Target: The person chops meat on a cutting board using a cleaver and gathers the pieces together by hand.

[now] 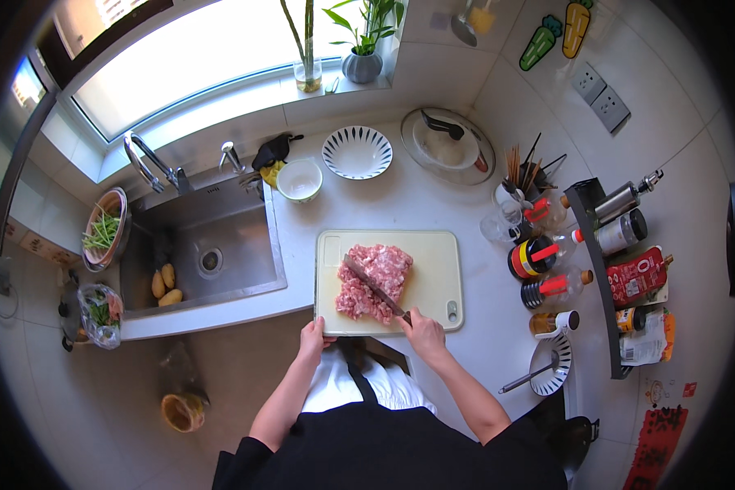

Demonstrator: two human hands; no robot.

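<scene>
A flattened mound of minced meat (392, 269) lies on a cream plastic cutting board (435, 257) in front of me. My right hand (425, 335) grips the handle of a kitchen knife (373, 286). Its blade rests diagonally across the meat, pointing up and to the left; how deep the edge sits cannot be told. At the board's near left corner, my left hand (314, 340) holds the rim, thumb on top and the other fingers partly hidden.
To the left is a steel sink (239, 233) with several potatoes (168, 285). Behind the board stand a white bowl (299, 180) and a patterned plate (356, 153). A glass lid (447, 147) leans at the back corner. Sauce bottles (533, 257) and a spice rack (594, 275) line the right side.
</scene>
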